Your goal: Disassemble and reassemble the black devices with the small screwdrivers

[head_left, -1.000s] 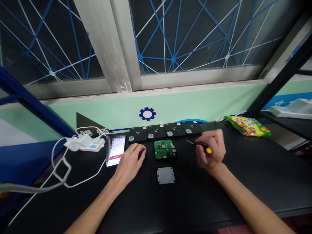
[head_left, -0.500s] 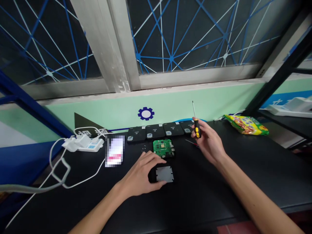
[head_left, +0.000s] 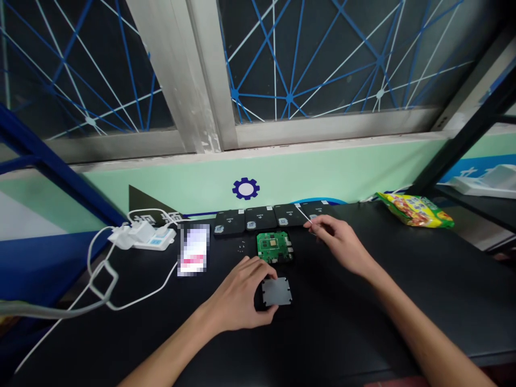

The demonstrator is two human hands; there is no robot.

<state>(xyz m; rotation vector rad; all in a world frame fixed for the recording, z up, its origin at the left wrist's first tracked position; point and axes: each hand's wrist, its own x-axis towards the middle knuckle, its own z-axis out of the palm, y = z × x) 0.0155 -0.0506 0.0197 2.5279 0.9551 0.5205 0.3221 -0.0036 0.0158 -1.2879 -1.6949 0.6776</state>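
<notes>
My left hand [head_left: 242, 295] curves its thumb and fingers around the edges of a square grey metal plate [head_left: 277, 292] with small notches, in a dark frame on the black table. In my right hand [head_left: 342, 241] is a screwdriver; its thin metal shaft [head_left: 303, 214] sticks out up and to the left, and its handle is hidden by the fingers. Just beyond the plate lies a green circuit board [head_left: 268, 244] in a black case, with metal ports along its right side. Several tiny screws [head_left: 241, 247] are scattered left of the board.
Several flat black boxes [head_left: 229, 221] stand in a row along the wall. To the left are a phone [head_left: 194, 250] with a blurred screen and a white power strip [head_left: 155, 238] with plugs and cables. A yellow-green snack bag [head_left: 415, 209] lies at the back right.
My right hand has lowered and turned, so the screwdriver's shaft now points up-left and its black-and-yellow handle no longer shows. My left hand stays around the grey plate. The view has shifted slightly.
</notes>
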